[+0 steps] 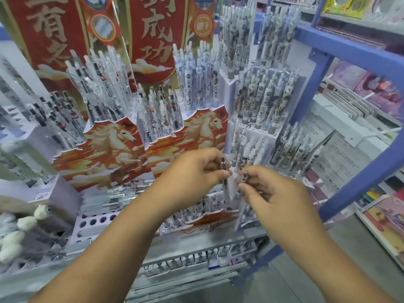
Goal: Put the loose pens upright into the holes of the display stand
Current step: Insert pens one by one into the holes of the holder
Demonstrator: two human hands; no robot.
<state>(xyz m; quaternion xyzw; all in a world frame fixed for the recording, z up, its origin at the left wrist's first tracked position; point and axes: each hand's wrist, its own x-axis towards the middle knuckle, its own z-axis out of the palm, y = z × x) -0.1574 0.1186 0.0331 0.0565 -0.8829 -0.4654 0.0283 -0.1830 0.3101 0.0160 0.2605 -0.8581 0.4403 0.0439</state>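
Both bare hands met above the tiered cardboard pen display stand [209, 217]: left hand [194, 171] pinched an upright white pen [225, 184] over the front holes; right hand [273, 193] clamped a small silvery pen [244, 178].

2 bare forearms reach forward from the bottom edge, converging at centre. Left hand [197, 171]: knuckles toward camera, fingers curled inward, thumb and fingertips pinched closed around a slim upright object. Right hand [271, 193]: back of hand up, wrist slightly bent, thumb and forefinger pinched closed on a small object at its tip. Hands sit just beside each other, not touching.
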